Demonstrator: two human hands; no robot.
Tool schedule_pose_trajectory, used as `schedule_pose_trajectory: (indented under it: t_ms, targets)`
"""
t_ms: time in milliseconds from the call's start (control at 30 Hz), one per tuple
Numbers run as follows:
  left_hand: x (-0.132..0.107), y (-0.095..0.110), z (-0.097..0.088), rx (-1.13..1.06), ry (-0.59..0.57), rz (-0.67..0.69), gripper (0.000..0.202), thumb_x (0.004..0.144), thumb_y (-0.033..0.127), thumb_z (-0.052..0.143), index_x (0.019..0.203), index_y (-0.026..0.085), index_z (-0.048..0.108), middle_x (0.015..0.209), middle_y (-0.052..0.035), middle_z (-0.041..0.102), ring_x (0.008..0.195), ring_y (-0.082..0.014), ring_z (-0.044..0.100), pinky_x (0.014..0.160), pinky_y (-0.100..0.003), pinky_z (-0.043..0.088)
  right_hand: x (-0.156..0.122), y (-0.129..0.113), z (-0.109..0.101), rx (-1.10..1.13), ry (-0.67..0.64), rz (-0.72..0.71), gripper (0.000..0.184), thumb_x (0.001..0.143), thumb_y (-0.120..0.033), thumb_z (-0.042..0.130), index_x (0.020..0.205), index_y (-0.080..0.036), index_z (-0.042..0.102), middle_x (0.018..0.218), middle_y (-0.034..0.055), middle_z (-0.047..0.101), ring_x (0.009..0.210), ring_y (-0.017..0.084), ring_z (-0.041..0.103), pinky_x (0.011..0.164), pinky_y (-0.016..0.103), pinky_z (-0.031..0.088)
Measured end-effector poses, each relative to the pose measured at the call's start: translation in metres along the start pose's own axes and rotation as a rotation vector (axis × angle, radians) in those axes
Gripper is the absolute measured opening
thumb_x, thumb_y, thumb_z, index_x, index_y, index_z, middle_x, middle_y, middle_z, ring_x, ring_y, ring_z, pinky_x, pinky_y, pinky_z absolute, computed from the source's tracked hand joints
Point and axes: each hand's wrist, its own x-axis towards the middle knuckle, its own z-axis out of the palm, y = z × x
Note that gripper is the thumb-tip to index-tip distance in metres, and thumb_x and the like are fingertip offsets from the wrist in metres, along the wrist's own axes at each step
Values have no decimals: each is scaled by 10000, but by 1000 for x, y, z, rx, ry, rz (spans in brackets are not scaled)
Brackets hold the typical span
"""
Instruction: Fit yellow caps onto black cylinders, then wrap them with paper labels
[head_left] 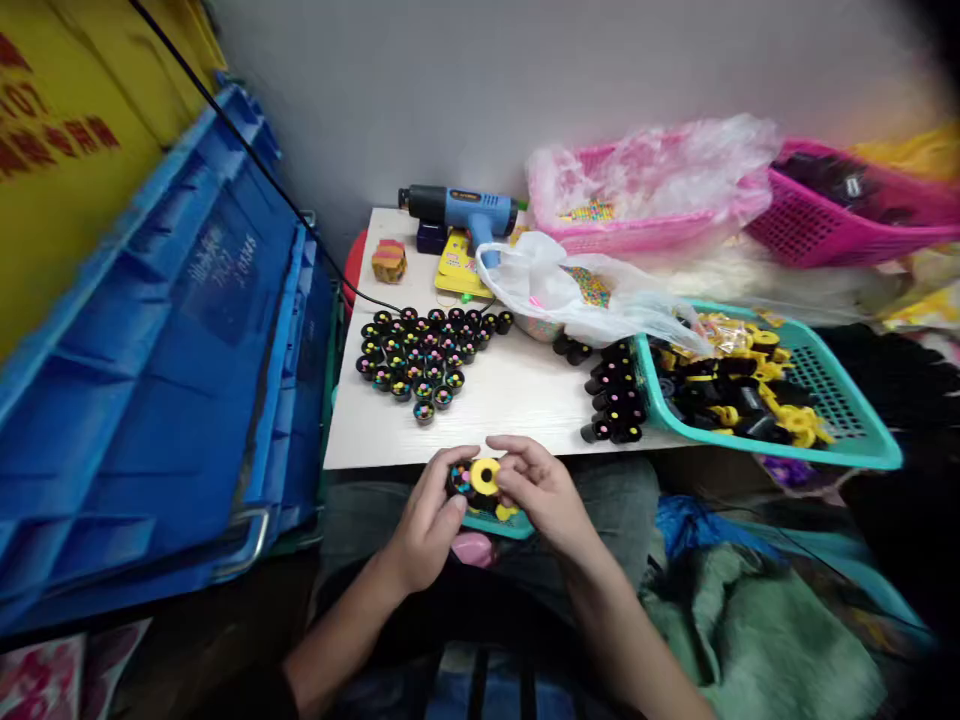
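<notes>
Fingers [517,448] pinch yellow cap [485,476] onto black cup [459,481]; I see dozens of filled cups [424,355] on the worktop [517,400], basket [862,455] heaped.

1 view only, from a camera on the person's head, tilted forward and down over the lap. The left hand [424,525] and right hand [547,492] are closest, just below centre toward 6 o'clock, pinching a black-and-yellow piece [480,477]. The white table [517,400] lies mid-frame, with the wall [420,90] at 12 o'clock, blue crates [172,330] at 9 o'clock and a teal basket [832,385] at 3 o'clock.
</notes>
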Motion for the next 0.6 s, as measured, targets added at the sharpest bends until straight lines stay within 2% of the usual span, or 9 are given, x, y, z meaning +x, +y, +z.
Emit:
schedule_pose_trajectory:
  t_ms: [133, 233, 367, 467, 533, 600]
  targets:
    - [3, 3, 7, 25, -45, 61, 343, 942, 263, 367, 1279, 219, 420, 1181, -75, 531, 1076, -229, 517, 945, -362, 411, 2, 14, 3, 52, 51, 10, 380, 654, -329, 786, 925, -207, 548, 507, -95, 545, 411, 58, 451, 425, 162, 346]
    - [7, 9, 10, 112, -56, 157, 339, 934, 259, 372, 1265, 203, 417, 1176, -87, 517, 1087, -231, 508, 946, -367, 416, 2, 14, 5, 93, 70, 1, 418, 629, -315, 810, 909, -213, 517, 494, -104, 541, 405, 58, 445, 419, 161, 336]
    - [12, 14, 12, 205, -25, 166, 299, 936, 252, 372, 1223, 190, 425, 1132, -91, 525, 1061, -222, 518, 925, -365, 435, 2, 13, 7, 115, 62, 0, 431, 620, -299, 822, 883, -213, 492, 483, -114, 537, 394, 50, 424, 419, 156, 329]
    - [12, 12, 14, 256, -2, 197, 288, 947, 233, 326, 1213, 183, 426, 1110, -96, 531, 1033, -214, 535, 895, -360, 457, 5, 21, 4, 136, 41, 11, 417, 634, -298, 823, 849, -220, 474, 485, -121, 517, 393, 51, 420, 412, 151, 314]
    - [12, 8, 14, 318, 20, 240, 338, 946, 230, 324, 1274, 179, 387, 1129, -108, 528, 1041, -219, 537, 890, -367, 465, 6, 27, 1, 169, 22, 0, 399, 646, -308, 823, 840, -221, 485, 542, -105, 534, 446, 59, 462, 443, 156, 342]
    - [11, 5, 14, 425, 61, 315, 441, 934, 234, 357, 1367, 174, 304, 1177, -128, 516, 1093, -245, 512, 928, -406, 446, 5, 30, -1, 221, -25, -5, 376, 683, -391, 794, 909, -219, 548, 714, -47, 605, 615, 90, 557, 562, 188, 429]
